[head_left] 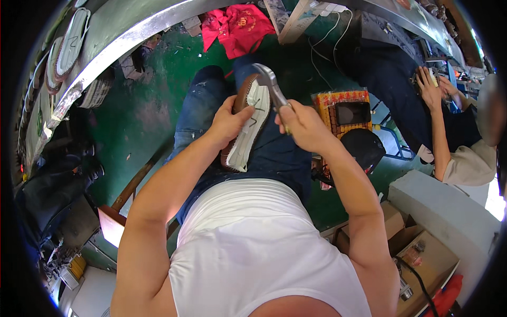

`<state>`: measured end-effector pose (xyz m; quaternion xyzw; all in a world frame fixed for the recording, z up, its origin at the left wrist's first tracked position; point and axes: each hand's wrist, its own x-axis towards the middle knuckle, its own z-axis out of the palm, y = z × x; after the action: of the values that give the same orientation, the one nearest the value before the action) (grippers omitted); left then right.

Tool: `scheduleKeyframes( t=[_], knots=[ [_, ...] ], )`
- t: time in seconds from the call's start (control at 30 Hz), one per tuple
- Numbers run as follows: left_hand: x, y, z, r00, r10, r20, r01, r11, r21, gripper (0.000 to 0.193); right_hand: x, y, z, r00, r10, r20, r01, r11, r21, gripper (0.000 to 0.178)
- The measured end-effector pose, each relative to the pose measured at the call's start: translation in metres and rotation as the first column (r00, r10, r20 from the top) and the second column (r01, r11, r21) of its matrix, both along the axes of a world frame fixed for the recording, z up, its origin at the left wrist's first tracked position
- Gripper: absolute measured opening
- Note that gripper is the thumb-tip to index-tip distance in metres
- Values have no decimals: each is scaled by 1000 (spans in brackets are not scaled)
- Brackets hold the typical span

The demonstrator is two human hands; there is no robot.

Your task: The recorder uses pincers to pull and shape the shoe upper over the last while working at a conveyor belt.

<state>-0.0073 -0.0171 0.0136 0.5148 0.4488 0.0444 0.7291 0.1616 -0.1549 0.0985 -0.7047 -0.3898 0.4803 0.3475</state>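
On my lap lies a brown leather shoe [244, 148], its white underside turned up and its toe pointing away from me. Dark bent lines, perhaps wire or thread, show on the white. My left hand [230, 122] is closed around the shoe's left side, with the thumb over the edge. My right hand [303, 122] grips a hammer [273, 91] by its handle. The shiny curved head hangs over the right edge of the shoe near the toe; whether it touches cannot be told.
A metal-edged bench [132, 38] with more shoes [73, 45] curves along the left. A red cloth [237, 26] lies ahead on the green floor. Right of me are a beaded seat [338, 100] bearing a phone [353, 113], a black cap [363, 148], and a seated co-worker [438, 111]. A cardboard box [430, 259] stands behind right.
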Motion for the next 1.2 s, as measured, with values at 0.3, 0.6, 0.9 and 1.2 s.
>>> scheduleKeyframes(
  t=[0.3, 0.6, 0.9, 1.2],
  knots=[
    [1, 28, 12, 986, -167, -22, 156, 953, -259, 61, 2, -29, 4, 992, 67, -104, -102, 922, -373, 43],
    [-1, 29, -5, 974, -226, 1, 220, 946, -237, 65, -39, -40, -5, 712, 533, 458, -463, 846, -265, 37],
    [-70, -18, -1, 945, -282, 163, 302, 947, -113, 87, -20, -53, -32, 850, 499, 168, -426, 839, -337, 38],
    [-63, -38, -24, 981, -193, 34, 180, 956, 233, 85, -35, -30, 20, 999, -27, 46, 24, 998, 63, 39]
  ],
)
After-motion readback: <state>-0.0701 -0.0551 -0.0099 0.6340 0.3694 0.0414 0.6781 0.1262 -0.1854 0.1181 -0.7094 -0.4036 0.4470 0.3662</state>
